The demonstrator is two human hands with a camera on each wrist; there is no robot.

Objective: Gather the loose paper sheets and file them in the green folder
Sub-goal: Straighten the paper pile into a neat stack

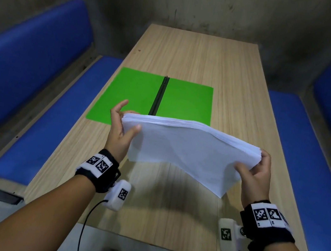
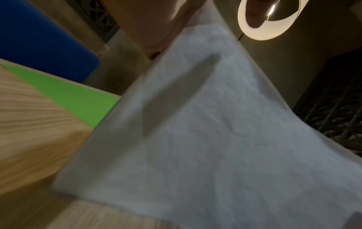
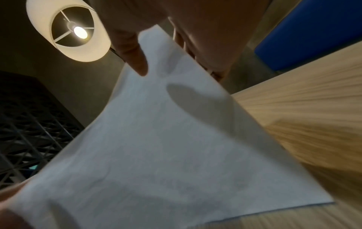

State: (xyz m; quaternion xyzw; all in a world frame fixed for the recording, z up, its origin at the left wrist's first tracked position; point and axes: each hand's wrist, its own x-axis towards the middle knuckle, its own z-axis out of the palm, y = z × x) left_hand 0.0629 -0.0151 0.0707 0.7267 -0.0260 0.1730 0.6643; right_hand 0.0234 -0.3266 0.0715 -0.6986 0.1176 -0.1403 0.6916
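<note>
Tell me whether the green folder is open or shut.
Open: the green folder lies spread flat on the table, both covers showing, dark spine between.

A wooden counter (image 1: 222,73) fills mid-frame; blue cushioned seats (image 1: 29,64) flank it; a lit lamp (image 3: 68,32) hangs upper left.

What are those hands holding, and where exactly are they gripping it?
A stack of paper sheets, held above the table: left hand pinches its left edge, right hand its right edge.
</note>
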